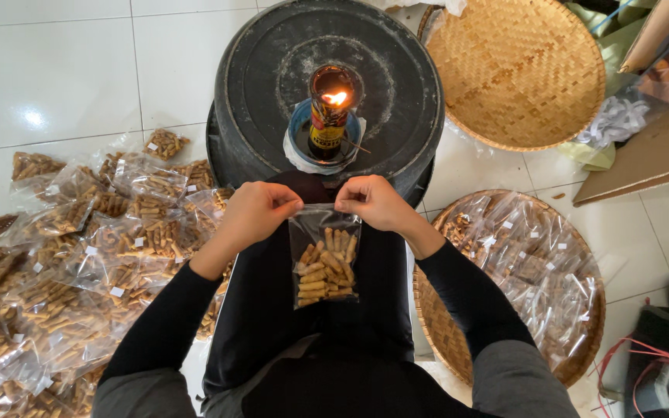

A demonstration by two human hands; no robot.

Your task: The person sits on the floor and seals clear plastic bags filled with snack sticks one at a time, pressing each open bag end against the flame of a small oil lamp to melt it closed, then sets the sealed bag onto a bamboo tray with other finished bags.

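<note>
Left hand (255,210) and right hand (375,203) each pinch a top corner of a small clear plastic bag of tan stick snacks (324,259), held at centre over the lap. At 12 o'clock, a lit bottle lamp (331,108) stands on an upturned black tub (396,85). Filled packets (94,255) lie piled at 9 o'clock; a round woven tray with packets (447,333) sits at 3 o'clock.

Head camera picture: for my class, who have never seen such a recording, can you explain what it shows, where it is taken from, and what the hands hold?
The one picture comes from a camera worn on a person's head, looking down at their own lap and hands. The left hand and right hand pinch the top corners of a clear bag of stick snacks. Just beyond, a small bottle lamp burns on an upturned black tub. On the white tiled floor, a pile of filled bags lies to the left. To the right, a woven tray holds empty clear bags; another woven tray lies behind it.
</note>
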